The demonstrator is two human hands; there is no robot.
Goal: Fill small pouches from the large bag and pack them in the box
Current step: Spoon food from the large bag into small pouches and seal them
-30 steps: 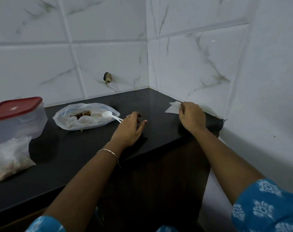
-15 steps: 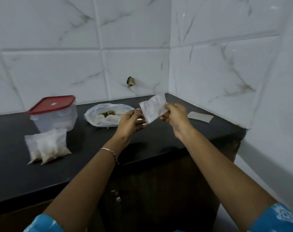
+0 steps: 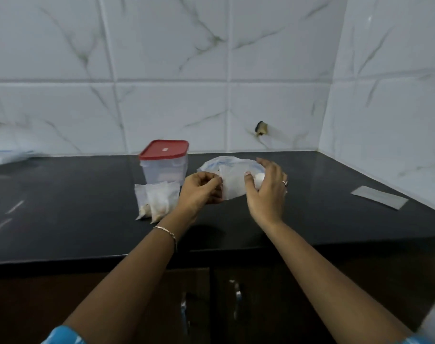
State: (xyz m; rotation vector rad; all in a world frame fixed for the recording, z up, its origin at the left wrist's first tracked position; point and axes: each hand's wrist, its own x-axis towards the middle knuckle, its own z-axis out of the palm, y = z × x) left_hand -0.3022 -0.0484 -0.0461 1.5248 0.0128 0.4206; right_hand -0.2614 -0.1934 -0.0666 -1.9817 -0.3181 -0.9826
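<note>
White marble-veined tiles cover the back wall (image 3: 174, 70) and the right-hand side wall (image 3: 390, 83), meeting in a corner above a glossy black countertop (image 3: 62, 207), with dark cabinet doors (image 3: 37, 306) and metal handles (image 3: 237, 294) beneath.

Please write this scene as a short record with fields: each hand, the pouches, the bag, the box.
left hand: pinches the left edge of an empty small pouch
right hand: fingers spread, at the pouch's right edge, near the white spoon
large bag: lies on the black counter, behind the held pouch
box: red lid on
filled pouches: lie in front of the box
flat pouch: far right on the counter
</note>
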